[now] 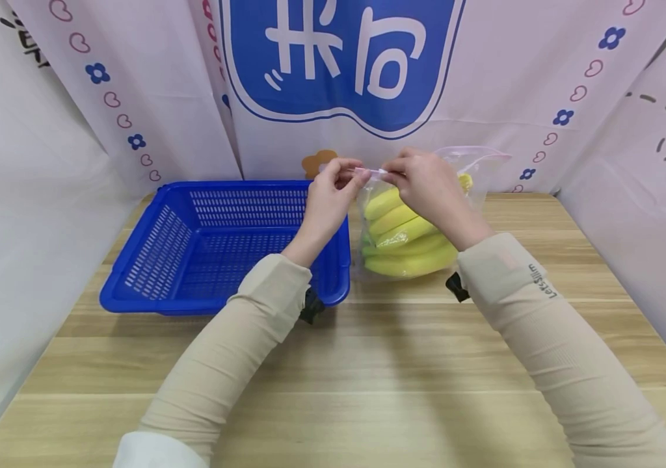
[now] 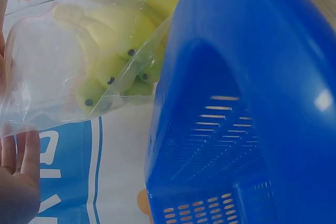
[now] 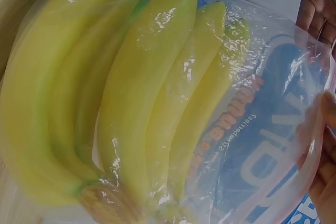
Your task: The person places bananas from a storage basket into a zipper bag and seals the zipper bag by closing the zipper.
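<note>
A clear zip bag point(image 1: 488, 175) with a pinkish top edge stands on the table, with yellow bananas point(image 1: 406, 237) inside it. Greenish banana tips with dark ends point(image 2: 110, 81) show through the plastic in the left wrist view. My left hand point(image 1: 332, 198) pinches the left end of the bag's top edge between thumb and fingers. Close beside it, my right hand point(image 1: 431, 190) pinches the same edge at a small white piece point(image 1: 381, 171). The bag's right end stands up beyond the right hand. In the right wrist view the bananas point(image 3: 147, 87) fill the bag's lower part.
A blue perforated plastic basket point(image 1: 224, 305) stands left of the bag, under my left wrist. Behind is a white cloth backdrop point(image 1: 186, 130) with a blue printed sign. The wooden table point(image 1: 391, 377) extends in front.
</note>
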`<action>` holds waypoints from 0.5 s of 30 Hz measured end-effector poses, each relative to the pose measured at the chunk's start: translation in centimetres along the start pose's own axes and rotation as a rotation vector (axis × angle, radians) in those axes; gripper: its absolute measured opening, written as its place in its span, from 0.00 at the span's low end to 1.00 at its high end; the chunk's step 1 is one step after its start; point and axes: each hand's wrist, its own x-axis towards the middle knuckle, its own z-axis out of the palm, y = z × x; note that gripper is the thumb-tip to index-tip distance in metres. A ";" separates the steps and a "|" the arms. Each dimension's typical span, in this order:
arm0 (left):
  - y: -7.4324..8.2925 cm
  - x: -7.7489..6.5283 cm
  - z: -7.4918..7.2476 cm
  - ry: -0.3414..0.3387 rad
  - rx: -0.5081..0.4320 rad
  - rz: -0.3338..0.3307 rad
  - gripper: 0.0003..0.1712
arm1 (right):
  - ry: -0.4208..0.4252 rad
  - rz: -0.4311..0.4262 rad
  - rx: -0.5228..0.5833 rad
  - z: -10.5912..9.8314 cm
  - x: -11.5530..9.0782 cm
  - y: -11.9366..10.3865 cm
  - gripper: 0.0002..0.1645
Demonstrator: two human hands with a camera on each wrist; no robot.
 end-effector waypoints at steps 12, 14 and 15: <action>0.1 0.0 0.1 0.026 0.001 -0.029 0.15 | 0.011 -0.042 0.017 0.0 -0.2 0.1 0.14; 0.1 0.0 0.0 0.020 -0.010 -0.045 0.15 | 0.010 -0.046 0.020 0.1 -0.2 0.1 0.14; 0.1 0.0 0.0 0.016 -0.014 -0.049 0.15 | 0.007 -0.045 0.021 0.1 -0.2 0.1 0.14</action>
